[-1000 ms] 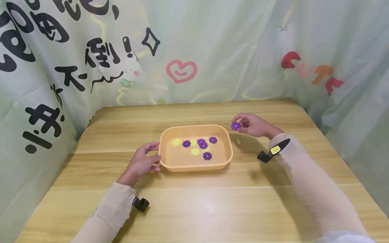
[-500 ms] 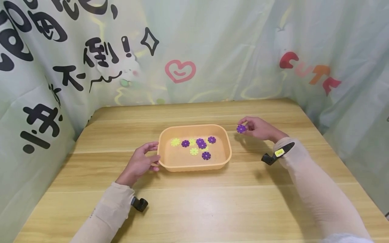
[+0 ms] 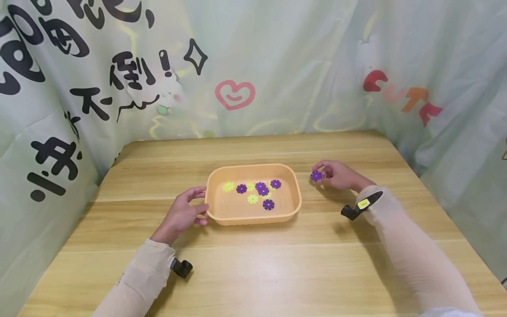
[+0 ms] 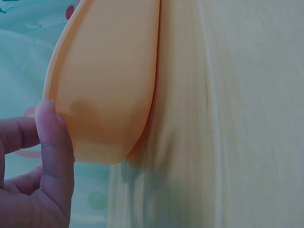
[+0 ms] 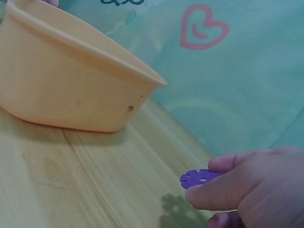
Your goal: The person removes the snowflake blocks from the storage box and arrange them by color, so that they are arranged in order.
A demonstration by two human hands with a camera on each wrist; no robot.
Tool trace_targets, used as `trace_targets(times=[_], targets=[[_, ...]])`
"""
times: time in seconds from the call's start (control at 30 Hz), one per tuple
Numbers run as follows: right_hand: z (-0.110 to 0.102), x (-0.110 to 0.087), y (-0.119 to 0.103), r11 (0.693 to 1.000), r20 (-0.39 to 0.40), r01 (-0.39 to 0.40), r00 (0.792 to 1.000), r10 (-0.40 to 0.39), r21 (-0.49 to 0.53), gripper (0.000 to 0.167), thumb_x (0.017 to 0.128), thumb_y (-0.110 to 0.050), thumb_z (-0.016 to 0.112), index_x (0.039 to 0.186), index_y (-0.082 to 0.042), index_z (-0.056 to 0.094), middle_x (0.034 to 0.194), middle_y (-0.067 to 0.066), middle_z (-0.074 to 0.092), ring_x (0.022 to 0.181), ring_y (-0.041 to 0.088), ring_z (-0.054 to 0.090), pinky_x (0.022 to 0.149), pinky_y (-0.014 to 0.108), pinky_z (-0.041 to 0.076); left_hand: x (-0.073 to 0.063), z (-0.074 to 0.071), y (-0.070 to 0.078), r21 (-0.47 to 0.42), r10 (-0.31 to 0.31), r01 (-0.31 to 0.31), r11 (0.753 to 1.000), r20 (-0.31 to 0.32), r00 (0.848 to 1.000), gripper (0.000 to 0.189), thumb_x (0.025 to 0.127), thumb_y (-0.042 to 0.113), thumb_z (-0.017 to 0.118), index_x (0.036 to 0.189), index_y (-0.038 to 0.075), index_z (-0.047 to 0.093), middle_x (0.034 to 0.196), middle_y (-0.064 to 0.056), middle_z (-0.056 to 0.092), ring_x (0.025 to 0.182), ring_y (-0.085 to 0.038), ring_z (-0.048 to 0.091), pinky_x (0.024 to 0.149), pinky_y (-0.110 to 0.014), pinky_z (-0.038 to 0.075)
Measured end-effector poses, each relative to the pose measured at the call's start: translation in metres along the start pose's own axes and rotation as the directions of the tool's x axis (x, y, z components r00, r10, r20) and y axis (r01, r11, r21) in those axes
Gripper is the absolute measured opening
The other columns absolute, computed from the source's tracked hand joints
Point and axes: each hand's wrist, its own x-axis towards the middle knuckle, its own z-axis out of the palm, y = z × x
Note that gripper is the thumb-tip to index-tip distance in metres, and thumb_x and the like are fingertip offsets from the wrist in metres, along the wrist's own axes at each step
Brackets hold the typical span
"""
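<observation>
A peach plastic basket (image 3: 233,219) stands on the table with several yellow snowflake discs (image 3: 228,187) and several purple snowflake discs (image 3: 268,204) lying flat inside, some overlapping. At its left end, my left hand (image 3: 186,211) holds the rim; the left wrist view shows the thumb (image 4: 53,137) at the edge and the other fingers behind. To the right of the basket, my right hand (image 3: 339,175) pinches one purple snowflake disc (image 5: 197,178) between thumb and fingertips, low above the tabletop, where its shadow falls close by.
The wooden table (image 3: 277,268) runs back to a pale green printed curtain (image 3: 289,66) along the rear and sides. Black cameras sit on both wrists, one at the left cuff (image 3: 181,267) and one at the right cuff (image 3: 352,211).
My right hand has moved to the right and down toward the tabletop, away from the basket, with the purple snowflake disc in its fingers. My left hand stays at the basket's rim.
</observation>
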Motion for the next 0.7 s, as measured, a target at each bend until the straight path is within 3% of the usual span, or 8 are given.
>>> trace_targets(times=[0.2,0.5,0.7], targets=[[0.0021,-0.0007,0.0037,0.998,0.005,0.02,1.0,-0.02,-0.06,0.034,0.083,0.001,0.071,0.115,0.002,0.058,0.079,0.007,0.062,0.072,0.019,0.055,0.06,0.024,0.046,-0.0002,0.0001,0.0005,-0.002,-0.004,0.004,1.0,0.0,1.0,0.058,0.091,-0.008,0.058,0.144,0.003,0.039,0.14,-0.02,0.037,0.078,-0.022,0.06,0.059,-0.029,0.059],[0.0056,0.0004,0.0077,0.989,0.02,0.034,0.999,-0.031,-0.145,0.03,0.084,-0.001,0.072,0.112,-0.002,0.061,0.079,0.002,0.063,0.078,0.02,0.057,0.074,0.034,0.047,-0.0009,0.0001,0.0008,-0.001,-0.005,0.005,1.0,-0.003,1.0,0.058,0.091,-0.008,0.058,0.144,0.003,0.039,0.14,-0.02,0.037,0.078,-0.022,0.06,0.059,-0.029,0.059],[0.0061,0.0008,0.0092,0.976,0.015,0.021,1.0,-0.019,-0.215,0.03,0.085,-0.005,0.074,0.112,-0.004,0.061,0.079,0.002,0.062,0.08,0.021,0.057,0.074,0.036,0.047,-0.0006,-0.0001,-0.0001,-0.001,-0.006,0.006,1.0,0.003,1.0,0.057,0.092,-0.007,0.058,0.144,0.004,0.039,0.14,-0.019,0.036,0.079,-0.022,0.06,0.059,-0.029,0.06]])
